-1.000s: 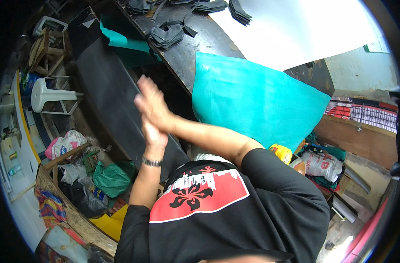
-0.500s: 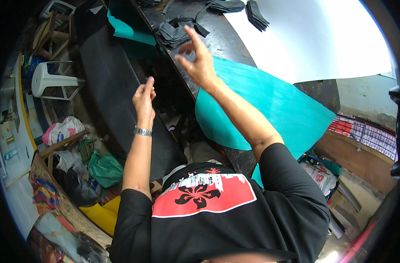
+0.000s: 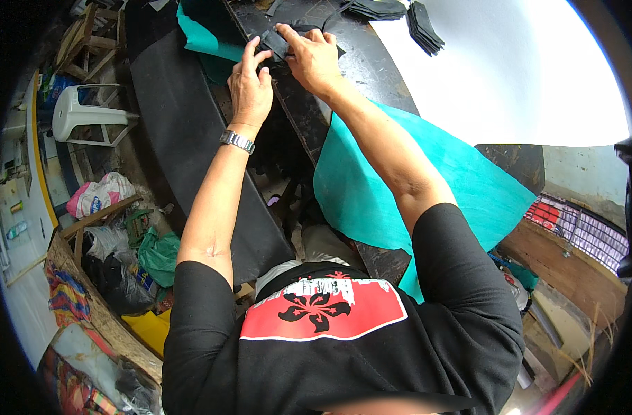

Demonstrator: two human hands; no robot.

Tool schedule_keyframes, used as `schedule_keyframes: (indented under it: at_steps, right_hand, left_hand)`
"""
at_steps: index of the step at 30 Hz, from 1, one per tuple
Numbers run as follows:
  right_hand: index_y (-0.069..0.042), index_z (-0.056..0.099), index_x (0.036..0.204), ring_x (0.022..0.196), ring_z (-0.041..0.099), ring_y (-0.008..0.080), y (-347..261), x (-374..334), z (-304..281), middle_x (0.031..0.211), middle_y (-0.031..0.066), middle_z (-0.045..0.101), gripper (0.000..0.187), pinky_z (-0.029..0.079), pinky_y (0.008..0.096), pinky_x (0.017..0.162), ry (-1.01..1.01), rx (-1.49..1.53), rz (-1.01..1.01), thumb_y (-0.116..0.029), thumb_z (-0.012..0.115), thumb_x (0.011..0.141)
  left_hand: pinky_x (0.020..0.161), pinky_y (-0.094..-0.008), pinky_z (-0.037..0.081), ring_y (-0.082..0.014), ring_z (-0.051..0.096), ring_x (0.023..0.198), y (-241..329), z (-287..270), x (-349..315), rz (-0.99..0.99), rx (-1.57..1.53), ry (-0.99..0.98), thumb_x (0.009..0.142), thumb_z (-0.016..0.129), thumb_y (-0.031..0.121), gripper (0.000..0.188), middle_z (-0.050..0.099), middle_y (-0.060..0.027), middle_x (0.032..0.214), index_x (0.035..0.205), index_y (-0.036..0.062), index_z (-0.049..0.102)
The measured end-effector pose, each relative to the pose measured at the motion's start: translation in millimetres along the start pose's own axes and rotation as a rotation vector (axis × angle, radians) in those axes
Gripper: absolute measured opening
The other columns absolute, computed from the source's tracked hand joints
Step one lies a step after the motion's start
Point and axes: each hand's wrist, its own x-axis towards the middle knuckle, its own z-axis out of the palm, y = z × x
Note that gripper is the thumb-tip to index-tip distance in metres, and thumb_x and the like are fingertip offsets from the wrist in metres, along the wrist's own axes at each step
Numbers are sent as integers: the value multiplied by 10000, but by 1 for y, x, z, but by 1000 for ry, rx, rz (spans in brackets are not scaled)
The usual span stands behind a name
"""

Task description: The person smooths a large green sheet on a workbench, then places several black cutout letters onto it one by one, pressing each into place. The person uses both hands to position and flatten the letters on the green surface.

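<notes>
A stack of thin black cut pieces point(image 3: 277, 45) lies on the dark table's near-left edge, largely covered by my hands. My right hand point(image 3: 313, 63) reaches over it from the right, index finger stretched across the top and the other fingers bent around the pieces. On the left side, my left hand point(image 3: 251, 88) touches the stack's edge with its fingers apart. A metal watch circles my left wrist. Under my right forearm spreads a large teal sheet point(image 3: 378, 173), which hangs over the table's near edge.
The dark table point(image 3: 364, 52) carries more black stacks point(image 3: 424, 29) and a big white sheet point(image 3: 509, 69). Left of it runs a long black-covered surface point(image 3: 170, 117) with a teal roll point(image 3: 205, 38). A white plastic stool point(image 3: 77, 114) and several bags point(image 3: 157, 257) stand farther left.
Both hands have moved forward to the black stack. My right hand was raised above the table edge, and my left hand was lifted over the gap with its fingers curled.
</notes>
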Motion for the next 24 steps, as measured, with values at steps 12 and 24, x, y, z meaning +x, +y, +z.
schedule_keyframes:
  at_steps: [12,24]
  right_hand:
    - [-214,497,1407,1005,592,260,1,1,5,1006,58,716,719,372,492,951,23,0,-33,-124,766,746]
    - [-240,493,1420,1132,553,291,10,9,13,1251,160,557,696,378,449,944,202,40,-236,-42,679,779]
  left_hand:
    - [1045,-472,339,-263,535,1206,-8,10,-1,-49,143,-70,908,611,87,650,676,41,1234,1481,187,322]
    - [991,-459,372,-249,585,1098,-12,10,19,6,270,-56,892,662,155,587,703,70,1091,1428,184,424]
